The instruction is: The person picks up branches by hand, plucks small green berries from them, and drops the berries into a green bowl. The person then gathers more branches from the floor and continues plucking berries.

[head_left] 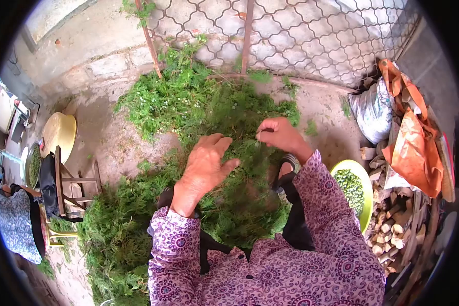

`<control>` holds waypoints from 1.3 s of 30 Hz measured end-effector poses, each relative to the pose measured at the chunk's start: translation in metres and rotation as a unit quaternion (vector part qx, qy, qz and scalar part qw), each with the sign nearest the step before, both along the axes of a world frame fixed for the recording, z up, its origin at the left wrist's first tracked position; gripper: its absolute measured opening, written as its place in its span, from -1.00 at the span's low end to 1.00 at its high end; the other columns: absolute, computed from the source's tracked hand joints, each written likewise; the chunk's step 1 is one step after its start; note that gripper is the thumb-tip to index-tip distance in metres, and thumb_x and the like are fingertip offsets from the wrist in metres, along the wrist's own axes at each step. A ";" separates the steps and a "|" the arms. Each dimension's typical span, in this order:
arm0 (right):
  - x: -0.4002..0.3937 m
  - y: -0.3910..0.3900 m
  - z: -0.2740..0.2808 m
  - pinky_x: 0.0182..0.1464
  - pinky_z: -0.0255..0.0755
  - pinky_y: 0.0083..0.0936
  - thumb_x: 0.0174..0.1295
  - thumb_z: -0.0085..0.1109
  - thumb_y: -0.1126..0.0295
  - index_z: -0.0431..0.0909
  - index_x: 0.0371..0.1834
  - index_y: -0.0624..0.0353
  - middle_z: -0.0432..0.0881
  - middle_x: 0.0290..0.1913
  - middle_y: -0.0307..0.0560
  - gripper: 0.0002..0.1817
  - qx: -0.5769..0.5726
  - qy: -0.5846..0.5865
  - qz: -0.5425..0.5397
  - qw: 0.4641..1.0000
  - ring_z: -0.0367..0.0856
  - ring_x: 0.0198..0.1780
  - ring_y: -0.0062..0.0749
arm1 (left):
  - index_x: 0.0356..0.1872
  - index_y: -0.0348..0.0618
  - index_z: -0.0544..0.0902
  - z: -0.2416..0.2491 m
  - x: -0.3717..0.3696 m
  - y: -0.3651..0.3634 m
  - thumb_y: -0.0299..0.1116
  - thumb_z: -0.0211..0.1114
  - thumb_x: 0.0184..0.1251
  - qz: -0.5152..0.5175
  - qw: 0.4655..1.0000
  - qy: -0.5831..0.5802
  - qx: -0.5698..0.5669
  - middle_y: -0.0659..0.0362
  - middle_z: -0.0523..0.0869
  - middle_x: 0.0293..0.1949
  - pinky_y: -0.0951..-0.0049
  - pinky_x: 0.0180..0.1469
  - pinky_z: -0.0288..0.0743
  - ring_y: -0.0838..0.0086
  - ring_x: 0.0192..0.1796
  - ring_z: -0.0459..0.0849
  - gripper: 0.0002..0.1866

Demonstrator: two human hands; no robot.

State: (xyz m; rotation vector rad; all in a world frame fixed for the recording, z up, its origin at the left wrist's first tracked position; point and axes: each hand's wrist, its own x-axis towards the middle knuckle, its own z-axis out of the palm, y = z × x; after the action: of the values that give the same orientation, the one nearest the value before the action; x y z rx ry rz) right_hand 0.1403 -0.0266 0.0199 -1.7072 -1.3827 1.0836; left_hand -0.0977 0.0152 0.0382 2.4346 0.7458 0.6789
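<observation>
Sleeve and patterned cloth of another person [16, 224] show at the far left edge, next to a dish of green bits [33, 164] and a pale yellow basin [59, 133] lying on the ground. Just right of these stands a small wooden stool [76, 179] with a dark cloth draped over its near side.

A broad heap of cut green sprigs [188, 102] covers the concrete floor [97, 132] from the stool across to the foot of a metal lattice gate [301, 35], and it spreads down under the person's lap.

The left hand [205, 168] rests spread on the greenery, fingers loosely bent and parted, palm down, closed on nothing that I can see. The right hand [279, 135] is higher and to the right, curled into a loose fist, its thumb and fingertips pinching a thin green sprig [259, 133] that leads back into the heap. Both arms wear purple patterned sleeves [321, 204].

Right of the right arm, a lime-green bowl [368, 188] sits on the floor, holding a mound of small green buds [353, 186]. Beyond it, chopped firewood [392, 224] is stacked, with a grey sack [373, 109] and an orange bag [412, 137] lying above it against the wall.
</observation>
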 end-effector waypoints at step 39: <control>-0.040 0.009 -0.028 -0.56 0.28 -0.25 -0.08 0.23 0.19 0.47 -0.65 0.19 0.44 -0.70 0.03 -0.71 0.301 -0.209 -0.110 0.924 0.46 -0.60 -0.04 | -0.25 -0.34 0.58 -0.032 0.079 0.016 -0.34 0.13 0.26 0.155 0.708 -0.356 -0.590 0.17 0.63 -0.41 0.48 -0.32 0.52 0.52 -0.39 0.57 -0.77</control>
State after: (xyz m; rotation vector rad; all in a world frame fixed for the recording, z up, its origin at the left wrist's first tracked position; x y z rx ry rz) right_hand 0.1006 -0.0180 -0.0080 -1.6079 -1.5234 0.1233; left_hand -0.0187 0.0308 0.0058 0.7701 0.8481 0.8092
